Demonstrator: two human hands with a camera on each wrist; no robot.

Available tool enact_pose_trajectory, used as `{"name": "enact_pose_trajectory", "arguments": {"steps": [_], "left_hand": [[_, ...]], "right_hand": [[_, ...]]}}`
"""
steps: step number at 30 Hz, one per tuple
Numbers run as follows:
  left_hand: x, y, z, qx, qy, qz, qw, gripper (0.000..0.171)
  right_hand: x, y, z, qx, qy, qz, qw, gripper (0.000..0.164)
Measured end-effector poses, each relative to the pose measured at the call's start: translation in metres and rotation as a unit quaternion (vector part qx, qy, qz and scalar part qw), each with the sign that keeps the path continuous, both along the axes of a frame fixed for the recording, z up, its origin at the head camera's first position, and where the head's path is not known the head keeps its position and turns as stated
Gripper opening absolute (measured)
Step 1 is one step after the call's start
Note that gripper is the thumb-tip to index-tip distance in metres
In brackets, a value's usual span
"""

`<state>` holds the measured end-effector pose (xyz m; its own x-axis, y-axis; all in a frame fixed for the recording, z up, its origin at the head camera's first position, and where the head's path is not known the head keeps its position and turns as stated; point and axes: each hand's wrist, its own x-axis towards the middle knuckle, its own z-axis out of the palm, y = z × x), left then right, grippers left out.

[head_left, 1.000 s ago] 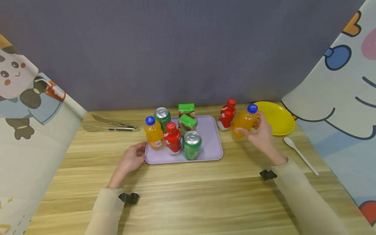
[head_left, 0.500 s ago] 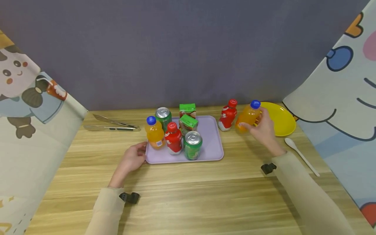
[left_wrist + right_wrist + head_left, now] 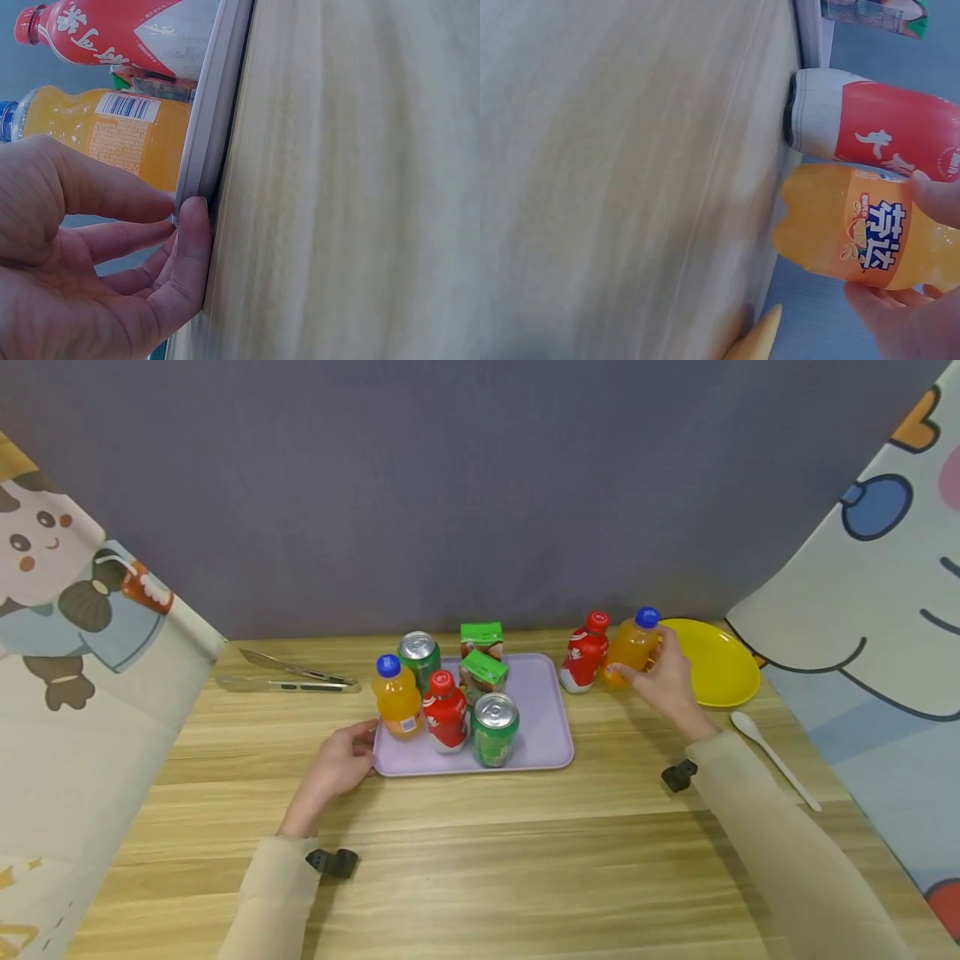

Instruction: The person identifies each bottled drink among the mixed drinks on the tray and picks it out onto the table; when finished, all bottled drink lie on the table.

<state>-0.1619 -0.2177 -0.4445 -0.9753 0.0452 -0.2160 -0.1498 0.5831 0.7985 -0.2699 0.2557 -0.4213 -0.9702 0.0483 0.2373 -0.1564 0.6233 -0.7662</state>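
Fingers (image 3: 864, 301) of the right hand (image 3: 667, 683) grasp the Fanta orange-soda bottle (image 3: 832, 225) around its labelled middle, thumb on one side, the others opposite. It is roughly upright over the far right of the bench (image 3: 480, 860), just beside a red-and-white bottle (image 3: 583, 657) and left of the yellow plate (image 3: 720, 664); whether its base touches down I cannot tell.

The bottle looks filled, so expect moderate weight. Its plastic probably gives a little under a squeeze, is smooth enough to slip if damp, and is unlikely to break. The labelled middle seems the surest place to hold.

The left hand (image 3: 345, 762) pinches the lilac tray (image 3: 542, 722) at its near left corner. On it stand another orange-soda bottle (image 3: 397, 702), a second red-and-white bottle (image 3: 447, 718), a green can (image 3: 495, 739) and a green-topped carton (image 3: 483, 672). Farther out lie metal tongs (image 3: 318, 686) to the left and a white spoon (image 3: 776, 760) to the right.

Compared with half a second ago, the held bottle is slightly farther back and closer to its red-and-white neighbour; the left hand's pinch looks unchanged.
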Motion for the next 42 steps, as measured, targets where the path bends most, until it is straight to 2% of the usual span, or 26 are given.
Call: {"name": "enact_pose_trajectory", "arguments": {"steps": [7,13,21,25,31,37,42], "left_hand": [[0.001,0.001,0.001,0.001,-0.003,0.002,1.0,0.063],[0.001,0.001,0.002,-0.001,-0.001,0.008,1.0,0.063],[0.002,0.001,0.002,-0.009,-0.004,0.003,0.9999,0.063],[0.001,0.002,0.001,-0.013,-0.004,0.003,0.9999,0.063],[0.0,0.002,0.001,-0.01,-0.003,0.003,0.9999,0.064],[0.001,0.002,0.001,-0.005,-0.003,0.005,1.0,0.064],[0.0,0.002,0.0,-0.006,-0.002,0.005,1.0,0.064]], "right_hand": [[-0.006,0.001,-0.008,-0.013,-0.025,0.009,1.0,0.085],[-0.007,-0.002,-0.007,-0.02,-0.024,0.022,0.999,0.086],[-0.002,-0.001,-0.009,-0.06,-0.048,0.002,0.997,0.092],[0.01,-0.001,-0.011,-0.066,-0.032,-0.018,0.997,0.087],[0.037,-0.012,-0.013,-0.025,0.034,-0.034,0.999,0.07],[0.058,-0.028,-0.006,-0.027,0.055,0.006,0.998,0.066],[0.07,-0.044,0.001,-0.042,0.07,0.051,0.995,0.062]]}}
